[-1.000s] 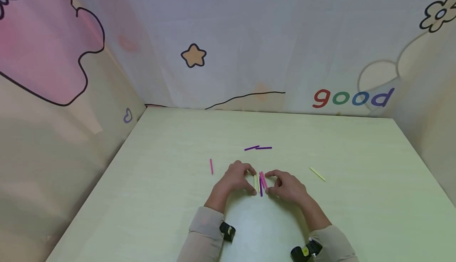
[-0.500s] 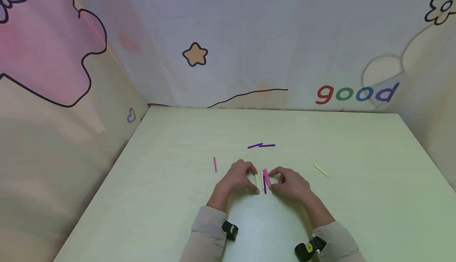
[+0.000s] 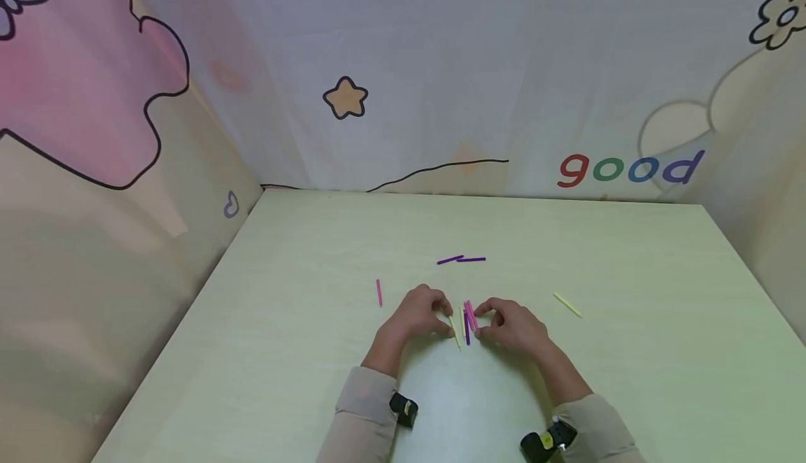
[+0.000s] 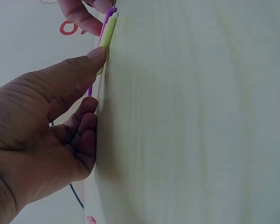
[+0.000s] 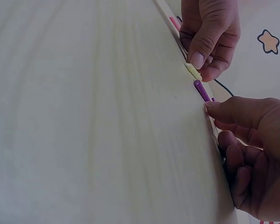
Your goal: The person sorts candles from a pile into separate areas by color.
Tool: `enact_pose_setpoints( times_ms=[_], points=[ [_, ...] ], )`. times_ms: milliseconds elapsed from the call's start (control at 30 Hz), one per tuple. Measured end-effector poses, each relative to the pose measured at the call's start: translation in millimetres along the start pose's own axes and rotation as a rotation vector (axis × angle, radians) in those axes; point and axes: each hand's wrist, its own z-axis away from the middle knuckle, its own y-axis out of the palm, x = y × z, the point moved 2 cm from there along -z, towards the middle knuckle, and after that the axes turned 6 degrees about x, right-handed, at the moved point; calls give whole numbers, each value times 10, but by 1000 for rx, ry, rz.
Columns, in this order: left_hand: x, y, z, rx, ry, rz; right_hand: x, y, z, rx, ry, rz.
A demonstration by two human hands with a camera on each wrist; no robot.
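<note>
My left hand point(image 3: 420, 315) pinches a thin yellow stick point(image 3: 457, 339) between thumb and forefinger; its near end sticks out past the thumb. Just right of it, a second yellow stick point(image 3: 462, 323), a purple stick point(image 3: 467, 330) and pink sticks point(image 3: 471, 315) lie close together. My right hand point(image 3: 513, 330) holds thumb and forefinger at the two ends of the pink sticks, on the bundle's right side. In the left wrist view the thumb touches the yellow stick point(image 4: 108, 33). The right wrist view shows the purple stick point(image 5: 201, 89) end-on by the right thumb.
On the pale tabletop point(image 3: 302, 351), two purple sticks point(image 3: 471, 259) lie overlapping beyond the hands. A lone pink stick point(image 3: 379, 293) is to the left, and a yellow stick point(image 3: 567, 305) to the right. A printed cloth backdrop point(image 3: 415, 85) stands behind the table.
The left yellow stick has come apart from the other yellow one and tilted, its near end now beyond the left thumb. The right hand stays by the pink sticks. The head view shifted slightly.
</note>
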Motion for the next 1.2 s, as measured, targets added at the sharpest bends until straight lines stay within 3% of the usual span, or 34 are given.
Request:
enact_pose_setpoints(
  times_ms=[467,1000,1200],
  points=[
    [-29,-4,-22,28,24,15,-36,-27,14,-4,-30,-10],
    [-56,-15,51,61,71,-60,-8,-7,31,-4,-30,-2],
    [-72,-22,80,73,62,-69,-19,-11,88,27,-125,-88]
  ],
)
